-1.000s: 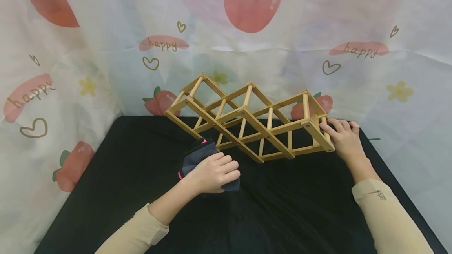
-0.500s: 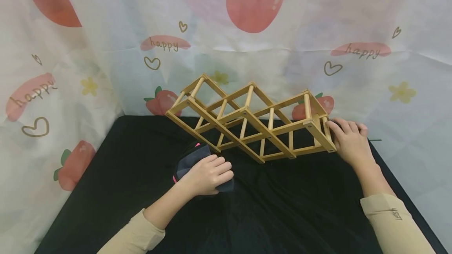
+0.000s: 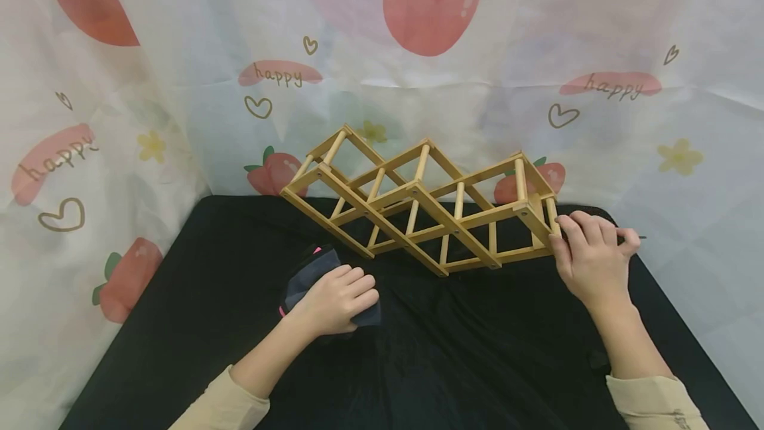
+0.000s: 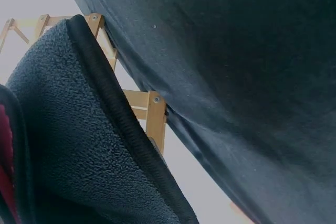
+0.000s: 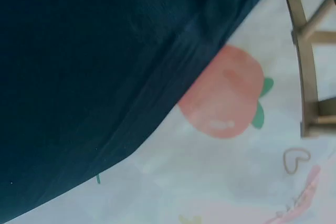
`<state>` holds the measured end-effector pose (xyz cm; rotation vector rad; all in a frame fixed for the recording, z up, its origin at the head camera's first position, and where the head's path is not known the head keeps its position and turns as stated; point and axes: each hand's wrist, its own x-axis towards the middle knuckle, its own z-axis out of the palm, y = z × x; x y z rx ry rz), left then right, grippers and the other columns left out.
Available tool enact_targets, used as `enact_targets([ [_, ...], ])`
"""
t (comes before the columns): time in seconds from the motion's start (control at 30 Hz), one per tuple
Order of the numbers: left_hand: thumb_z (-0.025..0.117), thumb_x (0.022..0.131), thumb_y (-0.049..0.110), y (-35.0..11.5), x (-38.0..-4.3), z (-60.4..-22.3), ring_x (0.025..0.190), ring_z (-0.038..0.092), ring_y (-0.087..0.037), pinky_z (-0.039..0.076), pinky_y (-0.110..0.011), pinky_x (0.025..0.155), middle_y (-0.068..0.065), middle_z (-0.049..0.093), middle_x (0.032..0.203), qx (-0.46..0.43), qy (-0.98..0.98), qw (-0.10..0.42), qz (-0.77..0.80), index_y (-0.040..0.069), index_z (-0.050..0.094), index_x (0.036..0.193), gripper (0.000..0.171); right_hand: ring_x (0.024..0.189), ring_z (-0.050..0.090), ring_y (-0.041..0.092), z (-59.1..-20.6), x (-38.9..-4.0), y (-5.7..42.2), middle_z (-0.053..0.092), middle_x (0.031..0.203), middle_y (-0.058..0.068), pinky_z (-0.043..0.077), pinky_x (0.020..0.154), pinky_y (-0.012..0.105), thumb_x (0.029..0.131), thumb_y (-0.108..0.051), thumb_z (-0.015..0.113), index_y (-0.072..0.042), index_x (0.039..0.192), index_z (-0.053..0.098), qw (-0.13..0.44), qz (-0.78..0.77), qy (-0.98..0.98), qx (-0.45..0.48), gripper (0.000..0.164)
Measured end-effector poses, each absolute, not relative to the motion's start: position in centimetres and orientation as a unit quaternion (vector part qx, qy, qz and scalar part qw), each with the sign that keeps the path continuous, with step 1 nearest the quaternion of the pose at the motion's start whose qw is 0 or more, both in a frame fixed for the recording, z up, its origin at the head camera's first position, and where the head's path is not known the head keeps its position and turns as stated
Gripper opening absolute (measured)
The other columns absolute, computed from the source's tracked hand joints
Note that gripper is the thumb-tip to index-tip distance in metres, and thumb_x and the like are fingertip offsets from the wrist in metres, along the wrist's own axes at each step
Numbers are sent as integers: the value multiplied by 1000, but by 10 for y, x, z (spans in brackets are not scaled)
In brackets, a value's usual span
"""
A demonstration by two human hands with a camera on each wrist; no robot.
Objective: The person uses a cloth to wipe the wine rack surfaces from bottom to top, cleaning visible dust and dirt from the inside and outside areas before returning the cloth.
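A wooden lattice wine rack (image 3: pixel 456 231) stands at the back of the black-covered table. My left hand (image 3: pixel 340 300) grips a folded dark grey-blue cloth (image 3: pixel 309 279) in front of the rack's left part, apart from it. Black edging and a strip of pink show on the cloth (image 4: pixel 89 124) in the left wrist view, with bits of the rack (image 4: pixel 156 114) behind. At the rack's right end, my right hand (image 3: pixel 597 264) holds the lower corner with thumb and fingers, covering that corner. The right wrist view shows part of the rack (image 5: pixel 307 72) but no hand.
The black table cover (image 3: pixel 477 350) spreads under both arms and in front of the rack. Behind and to the sides hangs a pale curtain (image 3: pixel 179 52) printed with fruit, hearts and lettering, close behind the rack.
My left hand has moved left and slightly toward me with the cloth, away from the rack. My right hand has slid down and toward me along the rack's right end. The rack stays put.
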<state>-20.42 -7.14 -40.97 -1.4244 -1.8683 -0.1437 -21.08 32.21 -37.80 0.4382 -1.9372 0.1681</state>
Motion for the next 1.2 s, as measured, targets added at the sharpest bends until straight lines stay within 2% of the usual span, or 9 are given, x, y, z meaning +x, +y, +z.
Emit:
enact_targets([
  [0.23,73,53,17,-77,-203,-416,66,44,-13,38,-24,61,2,51,74,-552,-743,372,-68,12,52,76,31,86,39,39,-392,-217,316,48,95,21,16,75,57,90,-44,45,-2,93,52,535,60,-820,192,43],
  [0.4,72,52,16,-80,-203,-419,65,43,-14,37,-24,60,2,50,73,-547,-749,368,-67,12,52,75,31,89,38,40,-398,-222,322,46,100,22,15,75,56,93,-45,40,-4,99,48,499,56,-843,191,42],
  [0.67,66,59,12,-84,-200,-422,66,43,-14,36,-25,59,1,49,74,-538,-760,354,-87,12,51,75,22,86,38,38,-400,-239,334,46,100,20,14,74,54,91,-47,40,-7,99,49,519,63,-825,212,42],
  [0.93,68,53,9,-92,-199,-426,66,42,-15,37,-25,61,1,47,75,-511,-784,339,-92,12,49,76,29,85,37,38,-400,-261,350,46,100,19,13,73,51,90,-44,43,-7,102,48,524,57,-823,213,39],
  [1.2,69,53,5,-108,-195,-430,66,38,-14,36,-24,59,0,46,77,-469,-823,299,-112,11,51,78,31,85,36,38,-401,-270,358,45,100,19,12,74,52,90,-44,44,-6,100,47,512,68,-830,211,40],
])
